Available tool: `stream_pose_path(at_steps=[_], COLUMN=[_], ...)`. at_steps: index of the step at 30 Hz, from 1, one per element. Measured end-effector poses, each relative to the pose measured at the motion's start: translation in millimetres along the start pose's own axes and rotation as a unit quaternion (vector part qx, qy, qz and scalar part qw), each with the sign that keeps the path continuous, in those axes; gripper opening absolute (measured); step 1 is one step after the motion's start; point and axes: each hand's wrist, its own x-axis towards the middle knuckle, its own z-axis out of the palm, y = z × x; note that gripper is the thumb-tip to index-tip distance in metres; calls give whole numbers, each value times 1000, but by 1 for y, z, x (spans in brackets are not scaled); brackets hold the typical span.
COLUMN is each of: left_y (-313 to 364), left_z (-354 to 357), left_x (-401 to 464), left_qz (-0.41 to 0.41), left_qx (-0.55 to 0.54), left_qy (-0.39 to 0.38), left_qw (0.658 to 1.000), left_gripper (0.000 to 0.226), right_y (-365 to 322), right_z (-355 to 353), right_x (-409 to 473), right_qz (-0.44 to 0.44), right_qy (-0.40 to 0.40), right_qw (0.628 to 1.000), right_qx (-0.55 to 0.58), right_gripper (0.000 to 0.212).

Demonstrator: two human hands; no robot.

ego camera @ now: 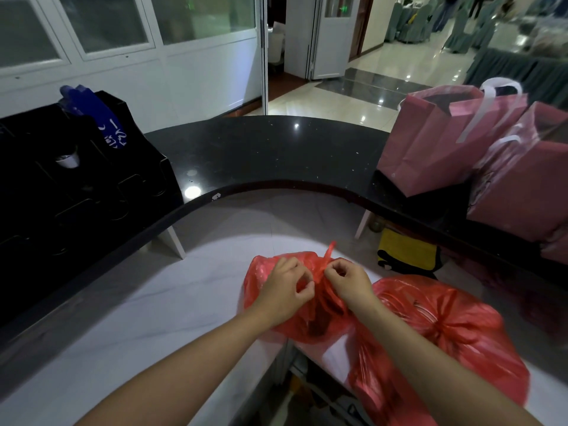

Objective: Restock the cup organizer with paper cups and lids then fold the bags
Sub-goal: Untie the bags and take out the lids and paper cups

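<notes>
Red bag point(276, 302) handles between both pinching hands

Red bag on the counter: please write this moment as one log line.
left hand pinches handle | right hand pinches handle | red bag tied | second red bag untouched

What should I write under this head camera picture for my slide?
Both hands, left and right, pinch the knot of a red bag on the white counter, second red bag beside it.

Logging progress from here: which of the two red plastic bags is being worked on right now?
The left red bag, on the white counter. Left hand and right hand pinch its knotted handles; the other red bag lies untouched, still tied.
</notes>
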Motion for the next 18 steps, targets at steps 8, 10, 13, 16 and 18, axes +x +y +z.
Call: stream_pose_path(at_steps=[8,10,13,16,18], left_y=[9,9,13,20,20], left_z=[-4,-9,-15,-20,-20], left_x=[-2,-2,-2,-3,-1], left_qz=[-85,-72,-46,-135,-220], left_qx=[6,38,160,101,-27], left_qy=[-1,-20,-32,23,78], left_qw=[996,997,986,985,972], left_gripper=[17,16,15,11,17], right_y=[-6,-5,-4,-4,-5], right_z=[2,-1,-6,-6,-4], right_x=[-9,-9,-10,-11,-11], right_qz=[-40,-55,-61,-48,-25], right_qy=[-40,-51,-32,2,8], right_qw=[998,996,993,995,997], right_qx=[-5,-50,-97,-90,-75], right_gripper=[18,16,17,24,25])
